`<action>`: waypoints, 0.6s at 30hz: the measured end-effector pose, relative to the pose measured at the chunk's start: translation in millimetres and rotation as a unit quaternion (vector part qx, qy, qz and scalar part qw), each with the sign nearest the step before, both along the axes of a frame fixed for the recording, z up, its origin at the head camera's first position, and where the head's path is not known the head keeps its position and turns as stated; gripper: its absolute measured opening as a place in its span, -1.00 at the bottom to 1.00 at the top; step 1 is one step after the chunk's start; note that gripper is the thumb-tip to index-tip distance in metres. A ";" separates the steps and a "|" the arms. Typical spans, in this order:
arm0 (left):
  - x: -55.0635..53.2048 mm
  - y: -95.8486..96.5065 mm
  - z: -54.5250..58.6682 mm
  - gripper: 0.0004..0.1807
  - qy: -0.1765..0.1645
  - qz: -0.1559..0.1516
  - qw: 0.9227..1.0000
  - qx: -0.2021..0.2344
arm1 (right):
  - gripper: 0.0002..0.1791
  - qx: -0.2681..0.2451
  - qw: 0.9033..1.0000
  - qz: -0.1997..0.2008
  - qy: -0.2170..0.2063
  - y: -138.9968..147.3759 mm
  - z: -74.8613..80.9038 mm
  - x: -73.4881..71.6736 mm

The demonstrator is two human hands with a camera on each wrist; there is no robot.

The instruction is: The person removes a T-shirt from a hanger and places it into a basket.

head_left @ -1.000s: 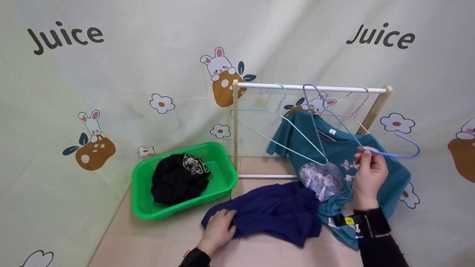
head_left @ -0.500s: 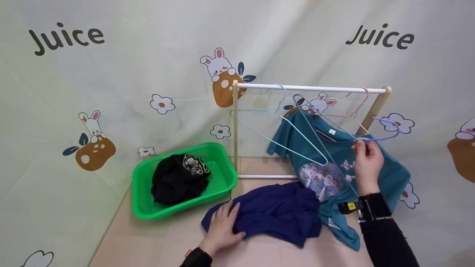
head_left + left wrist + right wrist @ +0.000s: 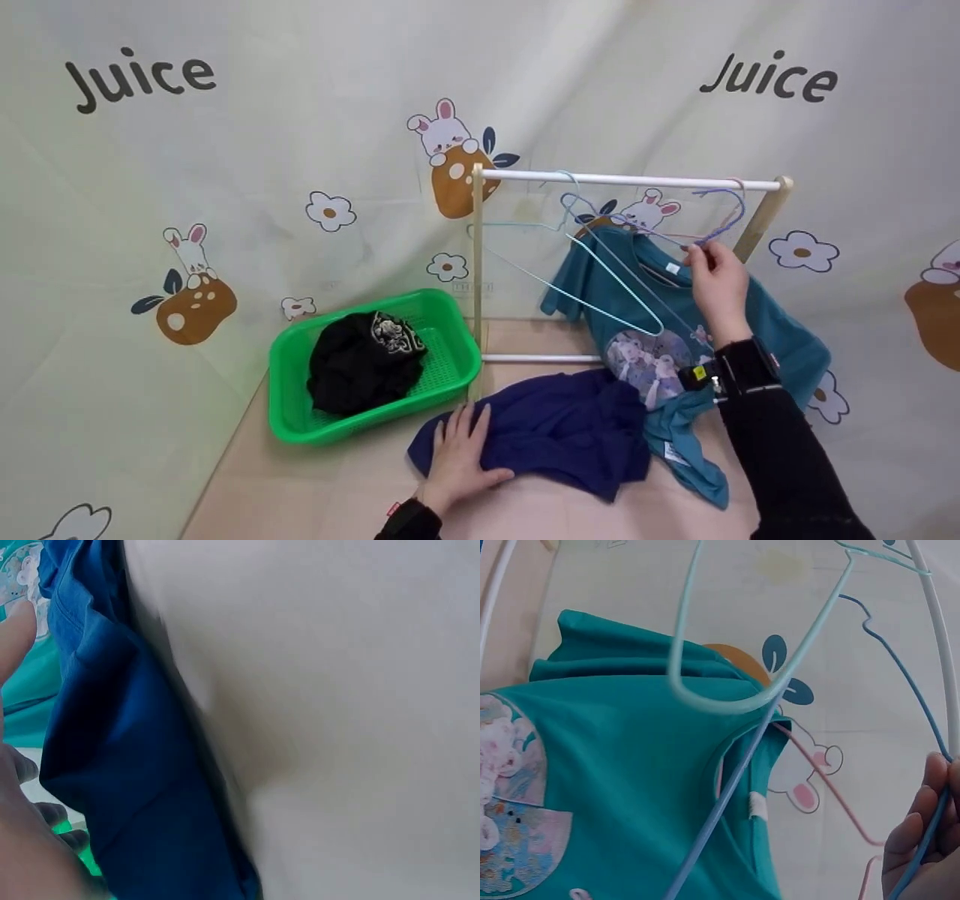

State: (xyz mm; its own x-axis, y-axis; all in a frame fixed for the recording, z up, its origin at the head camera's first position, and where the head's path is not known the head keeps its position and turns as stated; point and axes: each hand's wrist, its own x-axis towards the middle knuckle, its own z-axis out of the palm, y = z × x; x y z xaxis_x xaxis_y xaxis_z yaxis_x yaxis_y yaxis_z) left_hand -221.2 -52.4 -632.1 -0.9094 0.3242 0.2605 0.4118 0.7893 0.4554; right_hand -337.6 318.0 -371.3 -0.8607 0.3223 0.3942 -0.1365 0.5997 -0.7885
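With thumb and fingertips my right hand [image 3: 721,289] pinches the neck of a blue wire hanger [image 3: 724,190]. Its hook stands just below the rack's white rod [image 3: 637,178] in the head view. In the right wrist view the hanger's blue wire [image 3: 911,682] runs through the fingers, close to the rod. My left hand [image 3: 457,457] lies with spread fingers on or just over the left part of a crumpled navy garment [image 3: 562,427]. Behind the hanger a teal T-shirt [image 3: 784,337] hangs from a pink hanger [image 3: 832,787]. A mint-green hanger [image 3: 615,277] hangs bare to its left.
A green plastic basket [image 3: 285,397] holding a black patterned garment [image 3: 360,367] stands left of the rack. The rack's left wooden post [image 3: 478,277] rises beside it. The teal shirt's lower end reaches the tabletop [image 3: 330,487]. A printed curtain hangs behind.
My right hand has moved up and left with the blue hanger, bringing its hook toward the rod. My left hand has slid slightly right and up, its fingers spreading on the navy garment.
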 end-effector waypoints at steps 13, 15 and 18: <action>-1.8 17.8 -3.0 0.20 -0.025 0.018 0.999 -0.010 | -0.57 0.067 0.997 0.023 -0.004 -20.2 21.5 -25.8; -3.0 20.6 -3.4 0.20 -0.025 0.017 0.999 -0.009 | -0.57 0.074 0.997 0.028 -0.004 -21.6 23.3 -28.6; -4.8 24.2 -4.9 0.21 -0.026 0.018 0.999 -0.011 | -0.56 0.088 0.995 0.037 -0.012 -22.5 25.1 -32.4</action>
State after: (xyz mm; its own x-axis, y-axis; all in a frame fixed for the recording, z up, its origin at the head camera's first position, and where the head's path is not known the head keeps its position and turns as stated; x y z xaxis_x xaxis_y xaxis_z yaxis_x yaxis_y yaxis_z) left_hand -226.0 -28.2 -637.0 -0.9325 0.2968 0.2060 0.3599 0.8132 0.4573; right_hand -370.1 295.5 -346.2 -0.8896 0.1857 0.4173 -0.1674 0.7175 -0.6761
